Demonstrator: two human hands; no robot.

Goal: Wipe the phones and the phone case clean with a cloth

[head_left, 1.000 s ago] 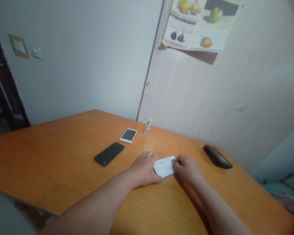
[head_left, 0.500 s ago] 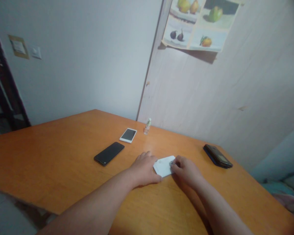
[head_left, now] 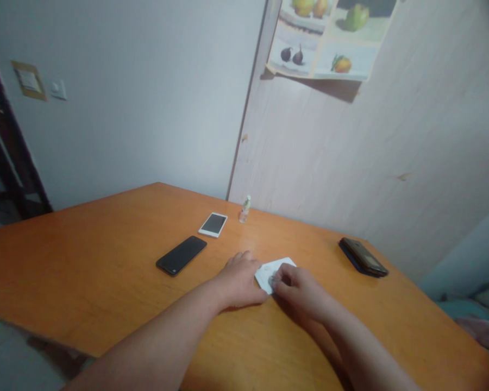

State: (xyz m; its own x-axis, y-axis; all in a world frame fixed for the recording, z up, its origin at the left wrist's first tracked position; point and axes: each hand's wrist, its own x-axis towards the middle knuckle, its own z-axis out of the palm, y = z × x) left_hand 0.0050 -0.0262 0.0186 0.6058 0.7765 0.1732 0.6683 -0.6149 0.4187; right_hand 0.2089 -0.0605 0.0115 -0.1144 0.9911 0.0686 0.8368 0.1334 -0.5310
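Observation:
A flat white rectangular object lies on the table in front of me; its kind is not clear. My left hand holds its left end, with the thumb along the near side and the fingers along the far side. Over the middle of the white surface, my right hand has thumb and forefinger pinched together. A small greyish thing shows at those fingertips, too small to name. The right hand covers part of the white object.
On the orange-brown table, a black phone and a white phone lie left of my hands. Near the wall stands a small clear bottle. Toward the right edge rests a dark wallet-like stack. A fruit poster hangs above.
My right hand has moved left, from the right end of the white object to its middle, still pinched. The left hand has stayed in place.

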